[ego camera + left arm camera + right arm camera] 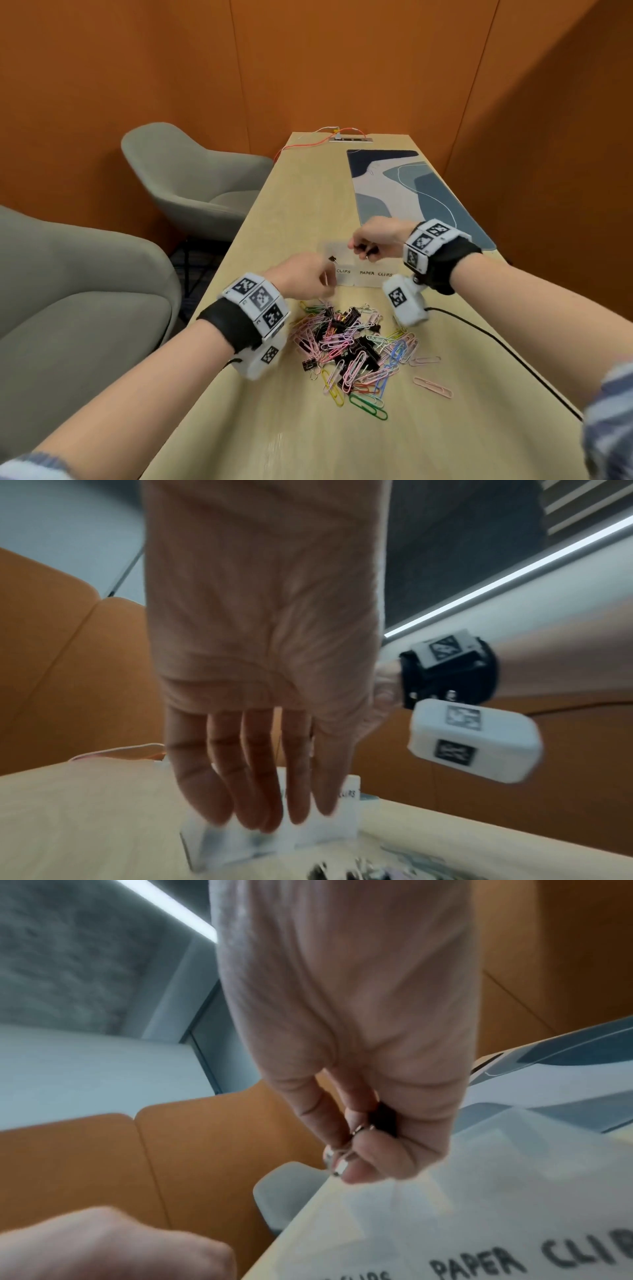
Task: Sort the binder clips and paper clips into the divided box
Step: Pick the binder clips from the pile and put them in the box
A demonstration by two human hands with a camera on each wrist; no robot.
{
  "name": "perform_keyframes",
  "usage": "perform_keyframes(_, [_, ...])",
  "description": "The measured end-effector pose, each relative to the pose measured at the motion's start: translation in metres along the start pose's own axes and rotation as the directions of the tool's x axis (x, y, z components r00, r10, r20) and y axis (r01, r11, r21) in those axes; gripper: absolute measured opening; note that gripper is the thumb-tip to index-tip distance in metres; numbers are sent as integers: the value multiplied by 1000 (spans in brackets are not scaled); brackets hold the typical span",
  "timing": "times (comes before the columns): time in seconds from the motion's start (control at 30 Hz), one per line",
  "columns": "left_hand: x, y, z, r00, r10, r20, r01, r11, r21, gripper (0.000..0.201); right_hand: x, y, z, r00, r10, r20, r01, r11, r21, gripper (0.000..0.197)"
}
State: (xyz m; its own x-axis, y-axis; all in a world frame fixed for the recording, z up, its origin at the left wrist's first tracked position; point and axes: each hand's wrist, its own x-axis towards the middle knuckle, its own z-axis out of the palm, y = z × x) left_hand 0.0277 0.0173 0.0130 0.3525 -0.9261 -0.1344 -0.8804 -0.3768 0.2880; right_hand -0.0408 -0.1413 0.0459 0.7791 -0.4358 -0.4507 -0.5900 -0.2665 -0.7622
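Observation:
A translucent divided box (373,279) stands on the wooden table, with "CLIPS" written on its left half and "PAPER CLIPS" on its right. My left hand (327,274) hovers at the left half with straight, empty fingers (267,813) over the box (325,826). A small black binder clip (332,259) is just past those fingertips, at the left compartment; I cannot tell if it touches anything. My right hand (363,248) is above the box (514,1177) and pinches another black binder clip (383,1121) with silver handles. A mixed pile of clips (352,346) lies nearer to me.
A blue patterned desk mat (411,192) lies behind the box to the right. A black cable (496,342) runs along the table's right side. Two grey armchairs (191,178) stand on the left. A stray pink paper clip (433,387) lies right of the pile.

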Motion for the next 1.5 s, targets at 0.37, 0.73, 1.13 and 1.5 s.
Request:
perform_keyframes(0.37, [-8, 8, 20, 989, 61, 133, -62, 998, -2, 27, -13, 0, 24, 910, -395, -127, 289, 822, -490, 38])
perform_keyframes(0.73, [-14, 8, 9, 998, 1, 67, 4, 997, -71, 20, -42, 64, 51, 916, -360, 177, 349, 498, -794, 30])
perform_keyframes(1.13, [-22, 20, 12, 992, -47, 117, 68, 982, -177, 28, -45, 72, 37, 920, -385, 74, 336, 674, -658, 27])
perform_keyframes(1.5, [-21, 20, 28, 997, -75, 33, 72, 994, 79, 38, -45, 67, 48, 982, -182, 43, 179, 849, -497, 17])
